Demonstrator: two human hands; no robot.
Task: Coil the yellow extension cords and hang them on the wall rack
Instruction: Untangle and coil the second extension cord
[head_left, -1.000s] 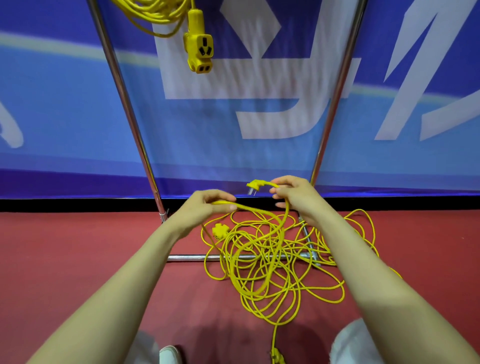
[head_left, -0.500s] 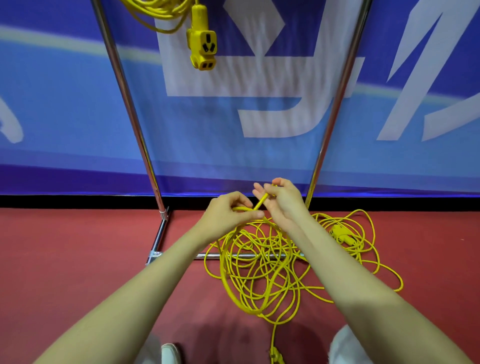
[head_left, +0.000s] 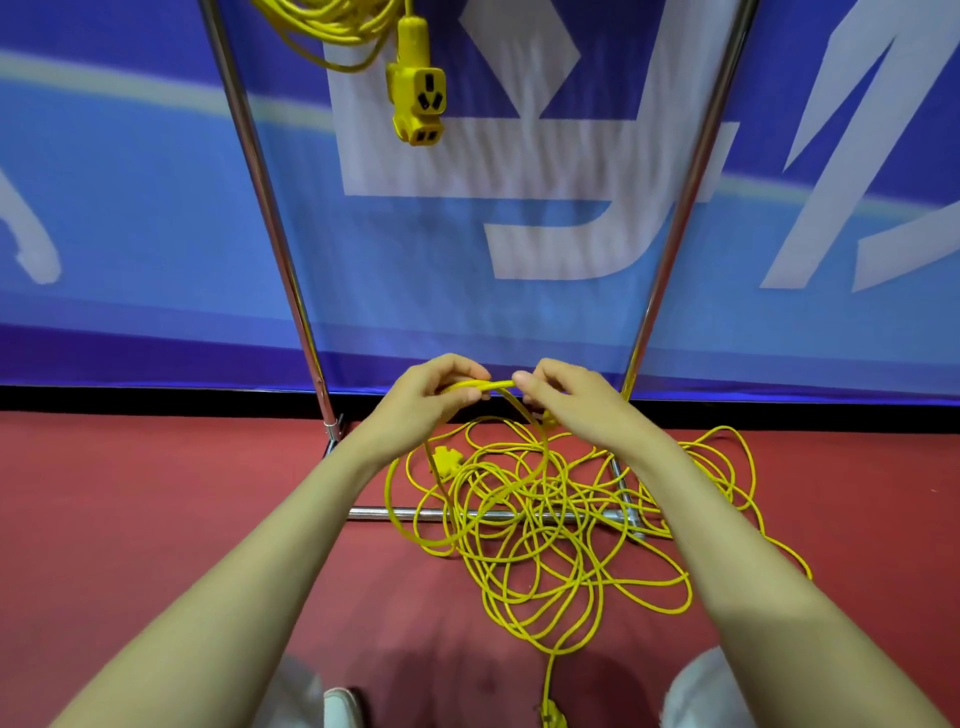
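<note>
A tangled yellow extension cord (head_left: 540, 525) lies in loose loops on the red floor, draped over the rack's base bar. My left hand (head_left: 426, 400) grips a short stretch of this cord (head_left: 480, 385), and my right hand (head_left: 566, 397) pinches the same stretch just to the right. One loop hangs from between my hands down to the pile. A yellow socket block (head_left: 442, 460) lies in the pile below my left hand. A second coiled yellow cord (head_left: 332, 26) hangs at the top of the rack, its socket end (head_left: 417, 98) dangling.
The metal rack has two upright poles (head_left: 270, 218) (head_left: 680, 208) and a floor bar (head_left: 415, 514). Behind it stands a blue and white banner wall (head_left: 130, 208). A yellow plug (head_left: 549, 717) lies near my knees, and a white shoe (head_left: 340, 706) shows at the bottom.
My hands came together, then drew slightly apart, and now hold a cord stretch level between them with a loop hanging below. The pile shifted a little.
</note>
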